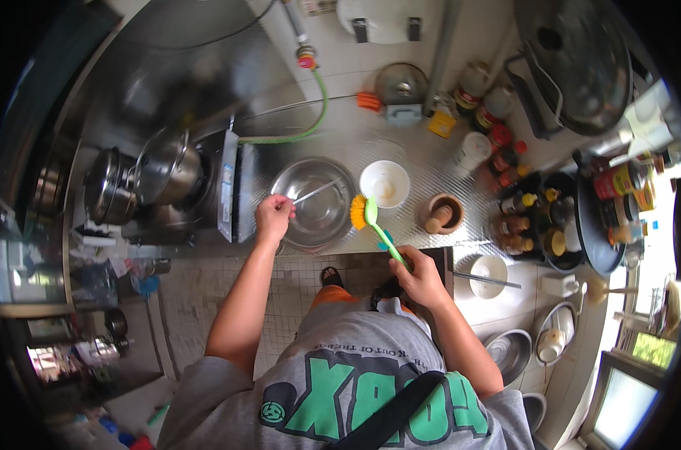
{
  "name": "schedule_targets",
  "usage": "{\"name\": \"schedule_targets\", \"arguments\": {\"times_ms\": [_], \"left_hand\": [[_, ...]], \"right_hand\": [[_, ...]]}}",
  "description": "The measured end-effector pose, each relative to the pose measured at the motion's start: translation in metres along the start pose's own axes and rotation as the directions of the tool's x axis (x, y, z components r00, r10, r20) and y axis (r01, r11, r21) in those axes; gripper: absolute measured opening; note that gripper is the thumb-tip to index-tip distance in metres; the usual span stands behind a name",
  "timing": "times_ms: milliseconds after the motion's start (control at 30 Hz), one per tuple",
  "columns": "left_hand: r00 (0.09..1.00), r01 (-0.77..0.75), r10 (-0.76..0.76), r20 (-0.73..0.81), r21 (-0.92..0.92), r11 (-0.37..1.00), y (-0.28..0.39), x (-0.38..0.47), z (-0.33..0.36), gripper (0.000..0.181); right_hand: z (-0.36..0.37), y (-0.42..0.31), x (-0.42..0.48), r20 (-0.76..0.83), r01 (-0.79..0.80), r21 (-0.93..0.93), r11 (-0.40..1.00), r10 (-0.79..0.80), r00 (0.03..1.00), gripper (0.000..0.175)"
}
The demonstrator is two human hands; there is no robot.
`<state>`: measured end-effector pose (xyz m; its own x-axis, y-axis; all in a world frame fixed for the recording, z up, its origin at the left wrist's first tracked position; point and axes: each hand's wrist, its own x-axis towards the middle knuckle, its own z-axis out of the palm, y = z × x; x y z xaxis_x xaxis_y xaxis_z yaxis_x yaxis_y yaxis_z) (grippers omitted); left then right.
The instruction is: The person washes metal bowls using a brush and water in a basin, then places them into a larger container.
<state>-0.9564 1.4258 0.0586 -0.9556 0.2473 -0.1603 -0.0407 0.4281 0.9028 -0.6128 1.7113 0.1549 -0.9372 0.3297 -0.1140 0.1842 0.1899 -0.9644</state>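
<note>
My left hand (275,218) pinches one end of a thin, pale stick-like utensil (318,191), whose other end reaches over a stainless steel basin (312,230). In my right hand (422,278) is the handle of a green dish brush (383,235). Its yellow-orange bristles (358,212) face left, between the basin and a white bowl (395,174). Brownish residue shows inside that bowl. Right of the brush, a wooden mortar (455,211) stands on the foil-like counter with its pestle (438,219) leaning in it.
A gas stove with steel pots (169,171) stands left behind a foil-covered shield (228,185). A green hose (322,107) runs along the back. Sauce bottles (512,225) crowd the right. Chopsticks (486,279) lie across another white bowl (488,267), near a metal basin (512,354).
</note>
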Motion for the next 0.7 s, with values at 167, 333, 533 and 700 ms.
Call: {"name": "schedule_targets", "arguments": {"times_ms": [167,333,533,700], "left_hand": [[0.99,-0.094,0.026,0.137,0.512,0.854,-0.033,-0.032,-0.001,0.014],[0.906,-0.197,-0.16,0.391,0.726,0.659,0.008,-0.038,0.034,0.032],[0.84,-0.335,-0.041,0.542,0.576,0.746,-0.02,0.005,0.061,0.034],[0.858,-0.274,-0.068,0.51,0.565,0.779,-0.012,-0.023,0.019,0.032]], "right_hand": [[0.058,0.023,0.067,0.068,0.108,-0.279,0.954,-0.093,0.993,0.038],[0.115,0.06,0.129,0.091,0.021,-0.564,0.825,0.037,0.995,0.041],[0.134,0.092,0.157,0.009,0.084,-0.704,0.706,-0.11,0.994,0.033],[0.17,0.057,0.127,0.079,0.279,-0.642,0.714,-0.3,0.951,0.03]]}}
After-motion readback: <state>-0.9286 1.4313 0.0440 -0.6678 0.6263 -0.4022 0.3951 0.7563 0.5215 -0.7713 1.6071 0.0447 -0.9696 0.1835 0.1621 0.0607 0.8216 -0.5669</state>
